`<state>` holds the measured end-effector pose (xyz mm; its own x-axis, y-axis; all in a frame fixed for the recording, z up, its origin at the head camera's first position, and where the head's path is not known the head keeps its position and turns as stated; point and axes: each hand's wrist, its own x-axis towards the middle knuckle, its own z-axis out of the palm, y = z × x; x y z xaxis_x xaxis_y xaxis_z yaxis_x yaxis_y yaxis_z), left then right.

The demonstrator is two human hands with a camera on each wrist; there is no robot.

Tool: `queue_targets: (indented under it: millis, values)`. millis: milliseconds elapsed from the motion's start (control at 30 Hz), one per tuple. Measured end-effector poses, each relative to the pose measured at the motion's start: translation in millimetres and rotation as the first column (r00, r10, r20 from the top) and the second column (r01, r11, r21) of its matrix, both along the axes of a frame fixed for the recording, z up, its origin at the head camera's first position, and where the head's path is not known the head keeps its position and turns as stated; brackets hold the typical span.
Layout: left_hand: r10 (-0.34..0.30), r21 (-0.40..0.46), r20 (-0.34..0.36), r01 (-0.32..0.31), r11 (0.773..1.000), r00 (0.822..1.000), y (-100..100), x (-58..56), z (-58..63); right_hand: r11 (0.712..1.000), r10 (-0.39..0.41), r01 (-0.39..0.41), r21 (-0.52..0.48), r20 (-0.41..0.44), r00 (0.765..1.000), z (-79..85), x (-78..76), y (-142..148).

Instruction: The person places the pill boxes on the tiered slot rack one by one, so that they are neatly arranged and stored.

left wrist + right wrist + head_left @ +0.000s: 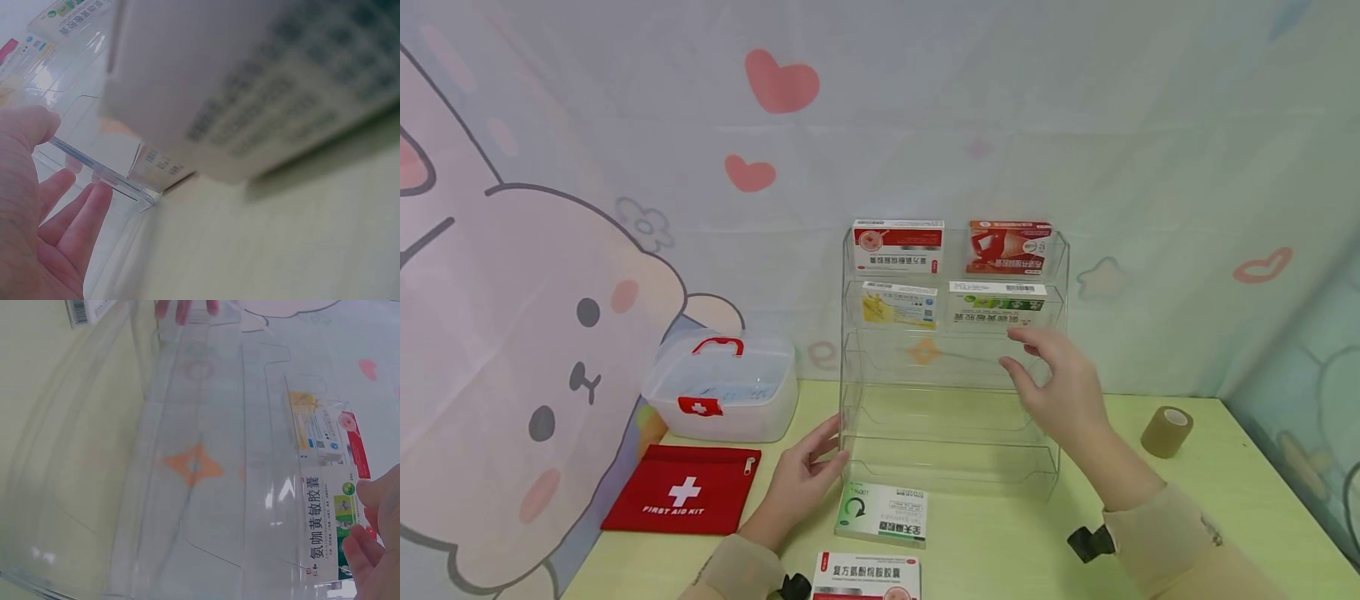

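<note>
A clear acrylic display rack [955,440] with stepped tiers stands on the table. My left hand [801,479] grips its left side panel, thumb on one side and fingers on the other in the left wrist view. Just below the white-and-green medicine box [997,310] on the second tier, my right hand [1063,387] holds nothing, its thumb and index finger apart. Beside that box sits a yellow-and-white box [899,307]. The top tier carries a red-and-white box [898,250] and a red box [1009,248].
In front of the rack lie a green-and-white box [882,512] and another red-and-white box [867,575]. To the left are a red first aid pouch [681,492] and a clear plastic case [752,408] with a red handle. A tan tape roll [1167,432] stands at right.
</note>
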<state>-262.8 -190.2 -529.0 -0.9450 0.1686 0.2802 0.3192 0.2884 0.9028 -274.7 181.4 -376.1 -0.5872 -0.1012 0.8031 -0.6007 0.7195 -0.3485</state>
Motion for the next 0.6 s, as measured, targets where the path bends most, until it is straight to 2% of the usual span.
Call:
queue_targets:
  millis: [400,600]
  values:
    - [0.014,-0.010,-0.003,-0.014,1.000,1.000,-1,0.8,-0.1,0.998,0.060,-0.060,0.009,0.041,0.997,-30.9,20.3,-6]
    - [-0.006,0.004,-0.028,0.006,1.000,1.000,-1,-0.1,-1.7,0.993,0.114,-0.116,0.019,0.077,0.991,-49.0,30.6,-13]
